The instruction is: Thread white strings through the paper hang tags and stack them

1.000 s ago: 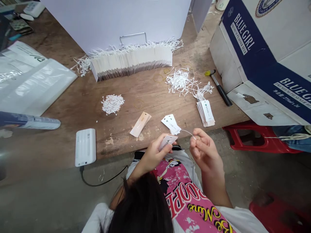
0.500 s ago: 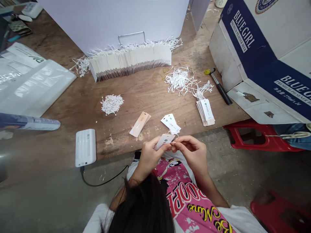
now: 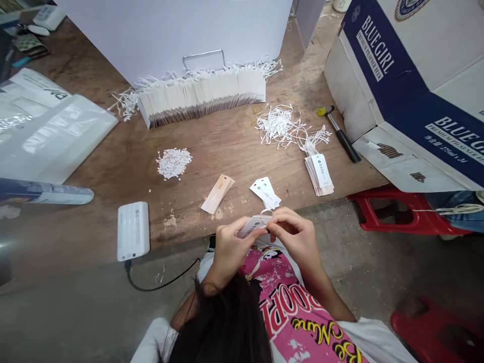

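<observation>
My left hand (image 3: 233, 248) pinches white paper tags (image 3: 252, 226) just off the table's front edge. My right hand (image 3: 297, 236) is closed on a white string (image 3: 267, 212) that loops up from the tags' top end. Just beyond my hands lie a few loose white tags (image 3: 265, 191), and left of them some beige tags (image 3: 217, 193). A bundle of strung tags (image 3: 319, 174) rests to the right, below a tangle of white strings (image 3: 279, 125). Small white pieces (image 3: 174, 163) form a pile at the left.
A long row of strung tags (image 3: 204, 96) stands at the back against a pale board (image 3: 177, 35). A black-handled tool (image 3: 344, 136) lies beside a beer carton (image 3: 412, 96). At left are a white power bank (image 3: 133, 231) and plastic bags (image 3: 56, 136).
Both hands have shifted slightly, and the held tags are tilted flatter. The string now arches in a loop above them, with my right fingers against the tags' end.
</observation>
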The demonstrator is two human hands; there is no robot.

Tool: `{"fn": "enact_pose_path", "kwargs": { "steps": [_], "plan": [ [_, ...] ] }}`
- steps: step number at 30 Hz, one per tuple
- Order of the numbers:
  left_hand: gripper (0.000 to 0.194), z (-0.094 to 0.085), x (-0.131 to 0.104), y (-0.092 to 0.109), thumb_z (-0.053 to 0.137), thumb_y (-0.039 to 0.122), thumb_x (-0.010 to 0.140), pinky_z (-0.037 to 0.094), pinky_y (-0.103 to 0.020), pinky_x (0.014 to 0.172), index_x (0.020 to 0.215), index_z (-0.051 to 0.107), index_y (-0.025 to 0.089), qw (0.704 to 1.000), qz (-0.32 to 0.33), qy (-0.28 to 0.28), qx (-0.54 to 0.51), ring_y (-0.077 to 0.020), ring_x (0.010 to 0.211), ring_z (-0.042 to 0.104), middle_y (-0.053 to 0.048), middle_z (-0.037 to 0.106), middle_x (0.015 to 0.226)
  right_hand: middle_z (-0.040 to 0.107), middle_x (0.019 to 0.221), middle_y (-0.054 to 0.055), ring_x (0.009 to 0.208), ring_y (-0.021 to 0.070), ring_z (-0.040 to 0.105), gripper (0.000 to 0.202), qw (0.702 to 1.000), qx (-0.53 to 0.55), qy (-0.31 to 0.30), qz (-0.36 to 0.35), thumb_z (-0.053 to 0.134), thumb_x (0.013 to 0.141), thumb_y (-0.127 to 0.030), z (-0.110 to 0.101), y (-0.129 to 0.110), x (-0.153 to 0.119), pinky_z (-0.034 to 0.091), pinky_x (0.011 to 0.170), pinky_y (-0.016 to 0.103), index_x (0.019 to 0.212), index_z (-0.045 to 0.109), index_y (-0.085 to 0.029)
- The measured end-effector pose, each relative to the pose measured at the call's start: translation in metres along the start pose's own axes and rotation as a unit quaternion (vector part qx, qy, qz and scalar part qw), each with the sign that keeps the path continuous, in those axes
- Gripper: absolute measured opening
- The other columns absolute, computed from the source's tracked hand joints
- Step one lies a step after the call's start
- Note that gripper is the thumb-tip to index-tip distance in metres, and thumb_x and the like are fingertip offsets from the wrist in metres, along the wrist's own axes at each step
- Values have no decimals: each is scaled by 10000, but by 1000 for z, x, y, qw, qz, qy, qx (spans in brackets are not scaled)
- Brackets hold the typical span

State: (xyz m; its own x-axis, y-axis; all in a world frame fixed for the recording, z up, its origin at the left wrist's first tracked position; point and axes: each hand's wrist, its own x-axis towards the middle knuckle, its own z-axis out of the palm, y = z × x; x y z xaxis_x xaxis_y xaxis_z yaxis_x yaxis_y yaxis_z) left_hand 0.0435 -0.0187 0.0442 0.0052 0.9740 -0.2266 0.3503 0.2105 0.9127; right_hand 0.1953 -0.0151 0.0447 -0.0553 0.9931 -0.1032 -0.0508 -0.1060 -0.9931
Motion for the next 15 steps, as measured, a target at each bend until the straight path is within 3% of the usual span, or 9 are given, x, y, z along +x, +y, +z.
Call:
{"fn": "enact_pose_path", "kwargs": {
  "steps": [8,12,15],
  "plan": [
    [101,6,-3,5,712,288,765,405,-147,509,736,733,193,997,-5,49,55,-73,530,544,67,657,591,639,843,45,752,158,641,172,981,-145,64,-108,620,815,-90,4,10,-13,534,640,270,891,723,-205],
    [89,9,-3,3,688,271,788,418,-149,524,737,721,206,994,17,54,92,-75,523,558,70,658,585,628,887,56,712,156,641,168,993,-94,40,-66,593,835,-142,5,17,-18,547,634,290,936,712,-205],
    [104,15,-2,0,627,252,838,446,-168,583,788,707,209,990,67,32,119,-95,563,589,46,675,633,620,900,40,728,158,642,107,997,15,74,17,682,787,-216,9,21,-16,555,634,282,894,670,-212]
  ]
}}
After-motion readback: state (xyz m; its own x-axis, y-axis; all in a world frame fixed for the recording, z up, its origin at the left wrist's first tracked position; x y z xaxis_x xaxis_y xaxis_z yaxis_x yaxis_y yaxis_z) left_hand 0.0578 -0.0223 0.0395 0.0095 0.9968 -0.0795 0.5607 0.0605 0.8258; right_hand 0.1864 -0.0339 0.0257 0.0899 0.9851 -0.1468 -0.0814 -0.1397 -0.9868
